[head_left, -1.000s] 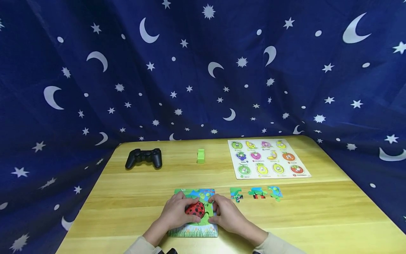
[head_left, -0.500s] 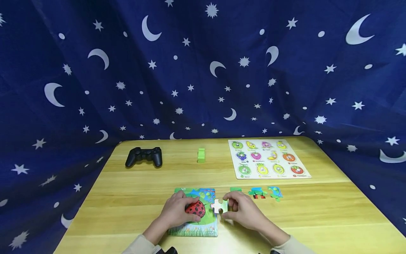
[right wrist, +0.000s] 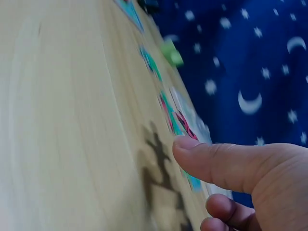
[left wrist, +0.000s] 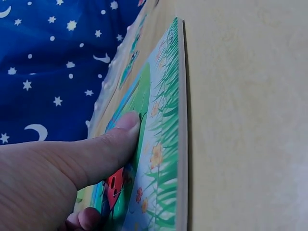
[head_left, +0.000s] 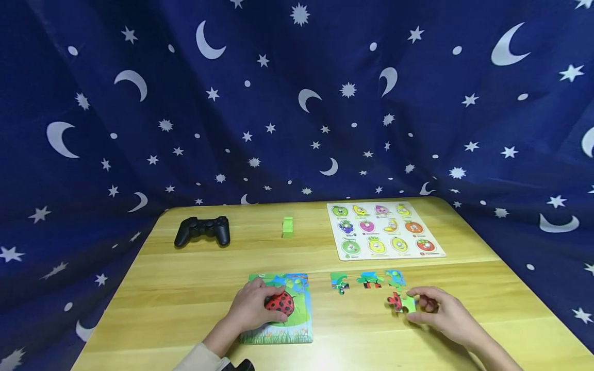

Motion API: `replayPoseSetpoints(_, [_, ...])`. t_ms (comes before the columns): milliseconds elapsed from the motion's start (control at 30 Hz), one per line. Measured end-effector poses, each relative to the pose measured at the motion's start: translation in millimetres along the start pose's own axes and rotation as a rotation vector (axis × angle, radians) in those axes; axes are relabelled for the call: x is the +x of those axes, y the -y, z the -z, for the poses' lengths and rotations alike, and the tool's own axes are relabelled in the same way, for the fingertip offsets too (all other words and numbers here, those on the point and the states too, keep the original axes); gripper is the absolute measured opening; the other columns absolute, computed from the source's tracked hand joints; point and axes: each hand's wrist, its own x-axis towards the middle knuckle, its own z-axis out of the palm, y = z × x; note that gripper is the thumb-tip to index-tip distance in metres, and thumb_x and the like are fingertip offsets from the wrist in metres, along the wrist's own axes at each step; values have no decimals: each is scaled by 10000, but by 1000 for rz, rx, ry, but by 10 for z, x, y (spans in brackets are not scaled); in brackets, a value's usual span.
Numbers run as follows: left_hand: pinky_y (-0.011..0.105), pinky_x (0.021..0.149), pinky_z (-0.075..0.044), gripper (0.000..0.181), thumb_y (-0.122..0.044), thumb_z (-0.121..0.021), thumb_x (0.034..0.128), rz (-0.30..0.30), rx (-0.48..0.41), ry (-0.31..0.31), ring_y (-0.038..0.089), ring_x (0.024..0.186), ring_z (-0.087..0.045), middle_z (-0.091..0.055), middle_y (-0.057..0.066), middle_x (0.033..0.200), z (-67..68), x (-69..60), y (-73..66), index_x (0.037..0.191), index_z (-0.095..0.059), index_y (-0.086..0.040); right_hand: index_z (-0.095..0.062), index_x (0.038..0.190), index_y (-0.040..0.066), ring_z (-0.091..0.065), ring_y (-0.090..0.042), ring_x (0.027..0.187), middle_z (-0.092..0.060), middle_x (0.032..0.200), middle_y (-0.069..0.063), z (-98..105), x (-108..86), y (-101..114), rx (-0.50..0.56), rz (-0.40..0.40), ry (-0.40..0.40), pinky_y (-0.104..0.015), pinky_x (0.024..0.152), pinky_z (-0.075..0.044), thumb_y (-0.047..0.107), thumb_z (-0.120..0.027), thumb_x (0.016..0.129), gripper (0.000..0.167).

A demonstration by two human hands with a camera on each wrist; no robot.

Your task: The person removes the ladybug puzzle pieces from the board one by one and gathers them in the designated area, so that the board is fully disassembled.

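Observation:
In the head view a ladybug puzzle board [head_left: 276, 337] lies near the table's front edge. The left hand [head_left: 252, 307] rests on it, thumb and fingers spread around the red ladybug picture [head_left: 283, 303]. The left wrist view has the thumb lying on the board's green part [left wrist: 144, 82]. Off to the right, the right hand [head_left: 441, 315] pinches a red and green puzzle piece [head_left: 407, 303] by its right side, above the table. Its shadow shows in the right wrist view. Behind it lie several loose pieces, among them a green one [head_left: 337, 279] and a blue one [head_left: 395, 277].
A black game controller [head_left: 202, 231] lies at the back left. A small green block [head_left: 287, 226] stands at the back middle, and a white fruit board [head_left: 387, 231] lies at the back right. Behind the table hangs a dark blue curtain [head_left: 278, 103] with moons and stars.
The right hand has lifted a piece off the board and moved right with it, past the loose pieces; its red face now shows. The left hand has stayed on the board.

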Motion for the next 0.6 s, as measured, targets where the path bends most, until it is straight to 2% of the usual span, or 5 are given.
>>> replayPoseSetpoints(167, [253, 636, -268, 695, -524, -835, 684, -7, -20, -8, 127, 752, -333, -441, -19, 876, 23, 22, -1, 1291, -670, -229, -691, 1084, 93, -413, -10, 733, -514, 854, 32, 158, -50, -235, -95, 38, -78, -211, 632, -327, 189, -860, 728, 406])
replayPoseSetpoints(400, [257, 648, -279, 703, -529, -831, 683, -7, -16, -3, 118, 756, -338, -444, -23, 877, 18, 11, 1, 1298, -665, -231, -715, 1074, 138, -398, 12, 760, -516, 877, 22, 160, -22, -326, -155, 57, -84, -216, 647, -320, 250, -864, 727, 394])
replayPoseSetpoints(600, [257, 654, -278, 699, -527, -831, 684, -6, -12, -5, 119, 753, -339, -443, -27, 881, 9, 9, 2, 1298, -664, -238, -733, 1075, 137, -406, 2, 752, -523, 864, 53, 139, 45, -336, -138, 121, -61, -228, 636, -326, 247, -858, 730, 383])
